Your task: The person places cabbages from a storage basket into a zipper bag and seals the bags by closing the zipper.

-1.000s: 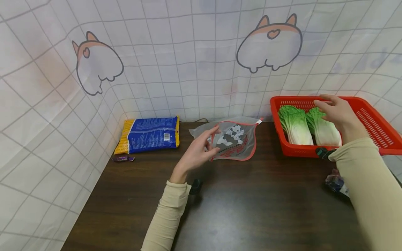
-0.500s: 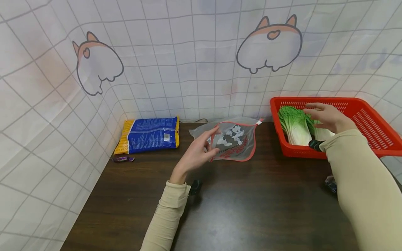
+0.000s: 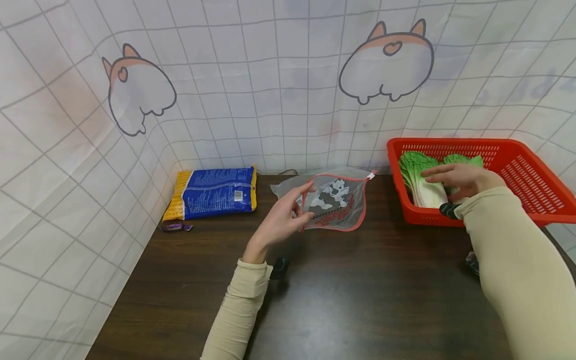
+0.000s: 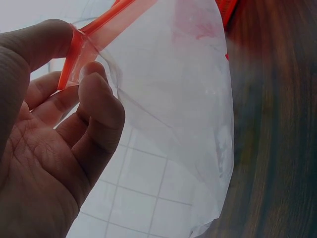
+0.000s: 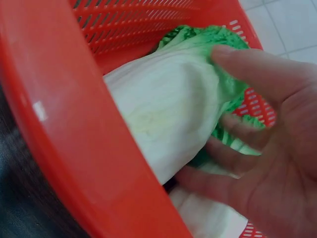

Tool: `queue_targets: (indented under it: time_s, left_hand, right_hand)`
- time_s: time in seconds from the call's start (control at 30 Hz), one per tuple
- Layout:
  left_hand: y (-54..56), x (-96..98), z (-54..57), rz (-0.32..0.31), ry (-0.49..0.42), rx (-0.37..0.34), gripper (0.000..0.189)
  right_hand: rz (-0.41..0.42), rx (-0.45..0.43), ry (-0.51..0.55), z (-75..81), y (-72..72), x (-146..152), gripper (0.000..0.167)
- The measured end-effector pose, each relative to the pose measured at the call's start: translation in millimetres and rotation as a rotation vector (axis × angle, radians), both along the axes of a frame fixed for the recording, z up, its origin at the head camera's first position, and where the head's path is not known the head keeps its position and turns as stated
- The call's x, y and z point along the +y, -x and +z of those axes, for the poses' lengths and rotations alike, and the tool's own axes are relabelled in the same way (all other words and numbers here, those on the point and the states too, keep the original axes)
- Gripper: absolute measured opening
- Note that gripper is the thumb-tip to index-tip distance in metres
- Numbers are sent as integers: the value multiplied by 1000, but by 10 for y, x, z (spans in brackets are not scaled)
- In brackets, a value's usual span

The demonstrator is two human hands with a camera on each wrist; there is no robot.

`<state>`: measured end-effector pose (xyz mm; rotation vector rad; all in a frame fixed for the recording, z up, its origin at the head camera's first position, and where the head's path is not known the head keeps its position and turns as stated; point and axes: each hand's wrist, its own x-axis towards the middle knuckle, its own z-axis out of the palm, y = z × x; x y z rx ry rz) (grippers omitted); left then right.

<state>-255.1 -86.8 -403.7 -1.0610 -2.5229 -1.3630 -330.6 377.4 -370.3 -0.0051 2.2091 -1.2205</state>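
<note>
My left hand [image 3: 285, 212] pinches the red-edged mouth of a translucent zip bag [image 3: 337, 215] with white and red print, which lies spread toward the back of the table. In the left wrist view, the red zip strip [image 4: 73, 57] sits between the curled fingers. Over at the right, my right hand [image 3: 465, 179] reaches into a red plastic basket [image 3: 432, 219]. Its thumb lies against the left napa cabbage [image 5: 158, 104], and its fairly straight fingers extend into the gap beside it. A second napa cabbage [image 5: 210, 213] lies alongside, partly covered by the hand.
A blue and yellow packet [image 3: 216, 195] lies at the back left, with a small purple-wrapped sweet [image 3: 176, 227] in front of it. A dark package [image 3: 472, 262] is mostly hidden behind the right sleeve. A white gridded cloth [image 3: 297, 115] hangs behind and left of the table.
My right hand has moved left and down, from above the right cabbage onto the left one. The left hand keeps its place on the bag.
</note>
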Motion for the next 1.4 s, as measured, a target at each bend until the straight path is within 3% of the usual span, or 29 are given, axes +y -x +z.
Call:
queue_targets:
  time_s: [0.13, 0.37, 0.6, 0.7, 0.83, 1.13, 1.4]
  left_hand:
    - [-2, 2, 0, -5, -4, -1, 69]
    - [-3, 11, 5, 7, 7, -11, 69]
    - [0, 18, -15, 5, 16, -19, 69]
    - [-5, 23, -15, 1, 17, -21, 69]
    - [-11, 30, -12, 2, 16, -23, 69]
    - [-23, 38, -3, 4, 28, -23, 69]
    - [-30, 32, 7, 14, 33, -26, 68]
  right_hand:
    - [70, -82, -7, 14, 5, 8, 76]
    - [112, -209, 70, -5, 3, -3, 82]
    - [187, -164, -66, 11, -9, 17, 83]
    - [112, -171, -15, 35, -36, 5, 79]
    - [-6, -136, 27, 78, -65, 2, 72]
    - [85, 171, -156, 228, -40, 48, 65]
    - [-10, 243, -149, 402, -36, 79, 57]
